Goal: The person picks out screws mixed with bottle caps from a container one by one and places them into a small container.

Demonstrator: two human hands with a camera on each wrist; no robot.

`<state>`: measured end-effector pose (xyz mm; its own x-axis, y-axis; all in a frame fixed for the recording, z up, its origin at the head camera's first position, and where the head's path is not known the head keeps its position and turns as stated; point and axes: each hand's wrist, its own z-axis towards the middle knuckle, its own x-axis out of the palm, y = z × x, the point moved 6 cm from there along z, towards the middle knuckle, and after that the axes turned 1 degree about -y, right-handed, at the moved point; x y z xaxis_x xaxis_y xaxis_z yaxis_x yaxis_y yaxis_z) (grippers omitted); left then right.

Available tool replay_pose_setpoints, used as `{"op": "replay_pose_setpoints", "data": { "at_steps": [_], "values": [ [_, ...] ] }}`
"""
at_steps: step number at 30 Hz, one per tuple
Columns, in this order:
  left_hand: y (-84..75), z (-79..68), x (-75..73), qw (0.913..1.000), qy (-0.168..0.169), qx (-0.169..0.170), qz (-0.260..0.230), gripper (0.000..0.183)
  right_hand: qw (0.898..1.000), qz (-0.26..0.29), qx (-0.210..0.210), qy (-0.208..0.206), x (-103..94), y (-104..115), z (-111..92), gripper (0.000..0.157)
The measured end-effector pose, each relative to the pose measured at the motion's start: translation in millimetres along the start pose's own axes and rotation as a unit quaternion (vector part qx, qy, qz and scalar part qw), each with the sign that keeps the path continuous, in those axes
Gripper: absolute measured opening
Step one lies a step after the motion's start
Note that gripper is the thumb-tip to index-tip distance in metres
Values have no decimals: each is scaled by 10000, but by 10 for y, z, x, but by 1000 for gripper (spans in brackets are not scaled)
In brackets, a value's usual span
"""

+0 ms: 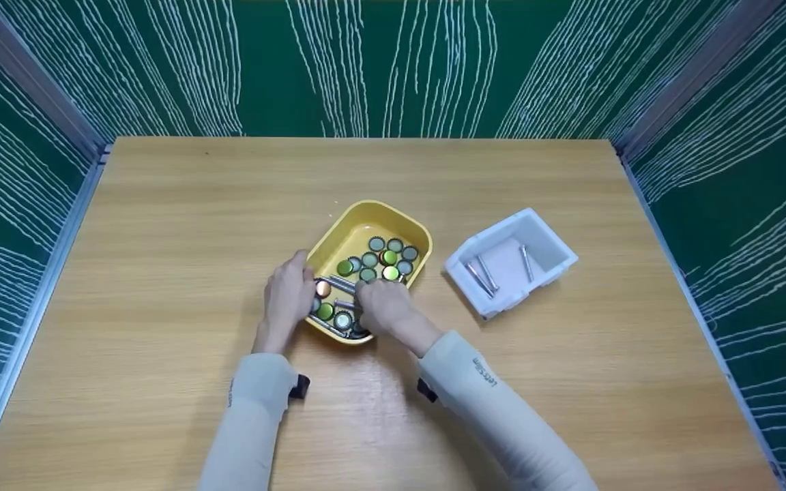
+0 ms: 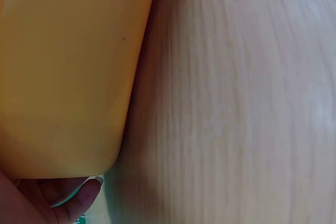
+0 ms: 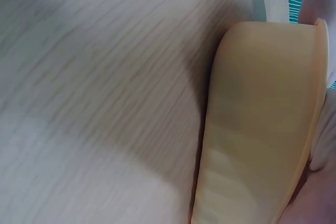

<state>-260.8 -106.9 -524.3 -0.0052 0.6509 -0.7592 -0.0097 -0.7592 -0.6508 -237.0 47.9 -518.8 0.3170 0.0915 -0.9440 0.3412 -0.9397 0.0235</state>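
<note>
A yellow plastic container (image 1: 370,213) holds green and silver bottle caps (image 1: 369,260), a copper-coloured cap (image 1: 323,289) and several metal bolts (image 1: 343,285). My left hand (image 1: 288,293) grips its left side at the rim. In the left wrist view, curled fingers (image 2: 84,201) show at the end of the container wall (image 2: 68,77). Over the front right rim, my right hand (image 1: 391,309) reaches down among the bolts and caps. Its fingertips are hidden below the hand, so I cannot tell what they hold. The right wrist view mostly shows the container's outer wall (image 3: 257,124).
Right of the yellow container stands a white plastic bin (image 1: 548,242), set at an angle, with three bolts (image 1: 487,273) lying in it. Both stand on a wooden table (image 1: 181,225). Green panels with white streaks (image 1: 270,68) rise behind and at both sides.
</note>
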Motion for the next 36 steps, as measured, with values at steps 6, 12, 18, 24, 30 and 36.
{"op": "replay_pose_setpoints", "data": {
  "at_steps": [6, 12, 18, 24, 30, 36],
  "values": [
    [-1, 9, 5, 9999, 109, -74, -56, 40, 9997, 101, -165, 122, -6, 17, -5, 39],
    [-2, 9, 4, 9999, 70, -84, -30, 37, 9981, 559, -256, -57, -30, -1, -6, 31],
    [-5, -6, 5, 9998, 115, -139, -23, 39, 9835, 1565, -667, -611, -69, -29, -30, 25],
    [-11, -11, 6, 9999, 32, -92, 81, 37, 9536, 2701, -891, -982, -137, -71, -58, 18],
    [-21, -13, 1, 9999, 7, -98, 114, 36, 9189, 3704, -940, -980, -179, -136, -73, 23],
    [-24, -12, -1, 9999, 34, -91, 122, 36, 8882, 4305, -1001, -1256, -213, -210, -105, 19]
  ]
}}
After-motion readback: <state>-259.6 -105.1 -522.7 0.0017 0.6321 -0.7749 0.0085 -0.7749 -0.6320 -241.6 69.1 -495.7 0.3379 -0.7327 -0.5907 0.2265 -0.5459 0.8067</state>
